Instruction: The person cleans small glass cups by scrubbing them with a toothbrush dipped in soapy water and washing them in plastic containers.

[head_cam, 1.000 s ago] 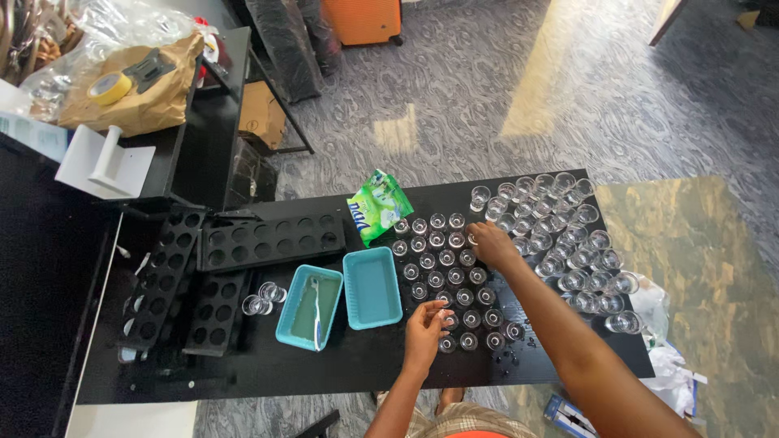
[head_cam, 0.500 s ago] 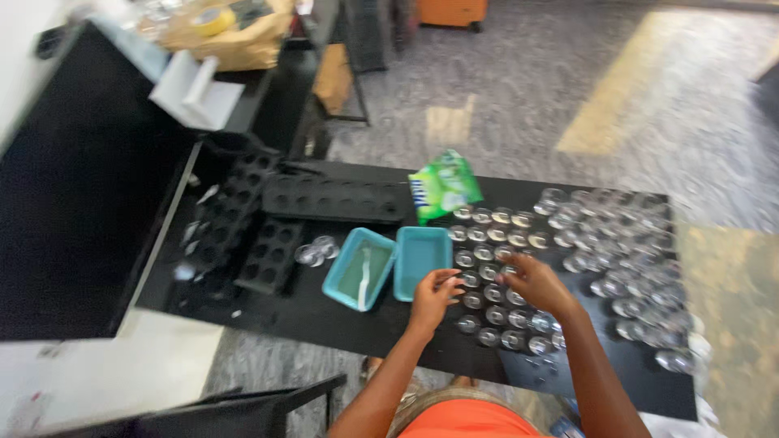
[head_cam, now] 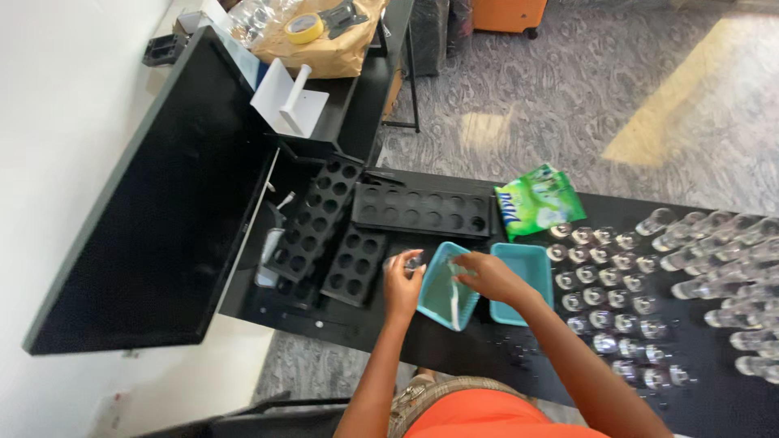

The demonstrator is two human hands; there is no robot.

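Note:
My left hand holds a small clear cup just left of a teal tray on the black table. My right hand reaches into that tray, its fingers closed on a white spoon that lies in it. A second teal tray sits right beside it, under my right wrist. Several clear cups stand in rows to the right. A green packet lies behind the trays.
Three black moulded trays with round holes lie left and behind. A large black screen leans at the left edge. Further back are a white stand, a brown paper bag and a yellow tape roll.
Both hands moved left from the rows of cups to the left teal tray. The left hand now holds a cup and the right grips the spoon. The view swung left.

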